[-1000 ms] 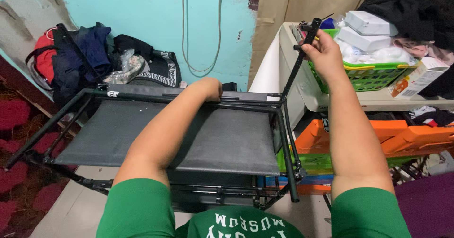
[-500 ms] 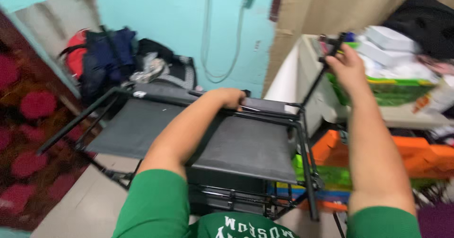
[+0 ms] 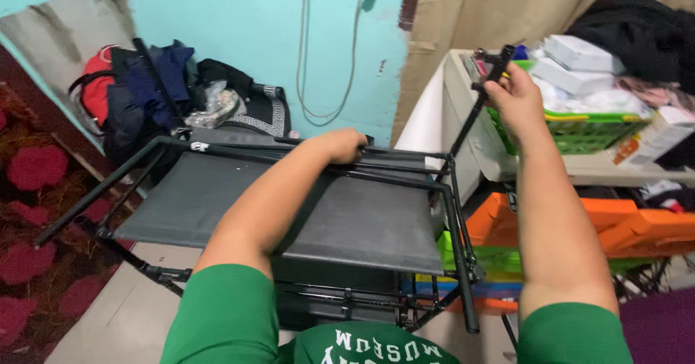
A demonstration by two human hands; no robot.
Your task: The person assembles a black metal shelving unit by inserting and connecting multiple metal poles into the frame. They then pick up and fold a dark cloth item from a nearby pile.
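Head view, looking down over person's green sleeves at a folding frame [image 3: 311, 212]: black metal tubes w/ grey fabric panel stretched flat across centre of shot, standing on the floor in front of the person.

L hand [image 3: 340, 145]: on far rail of the frame, fingers curled together over the tube, clamped on it. Forearm lies across the fabric panel.

R hand [image 3: 517, 100]: raised, at upper R, fingers closed round a black rod [image 3: 478, 107] that rises tilted from the frame's far R corner. Rod top carries a small black fitting, just above the fingers. Thumb position: cannot tell.

Surroundings:
- Turquoise wall [image 3: 239, 17] behind, w/ a cable [image 3: 304, 53] hanging down it in a loop.
- Pile of bags [image 3: 137, 96] against wall, L of centre: red, dark blue, black; a clear plastic bag on top. Near frame's far L corner, contact not clear.
- Table [image 3: 579, 167] to the R, just beside the rod. On it a green basket [image 3: 586, 129] holding white folded items; dark clothing heaped behind.
- Orange plastic bins [image 3: 622, 226] under the table, just beside frame's R side.
- Red-patterned carpet [image 3: 36, 212] at L edge; pale floor tiles [image 3: 123, 313] below the frame.
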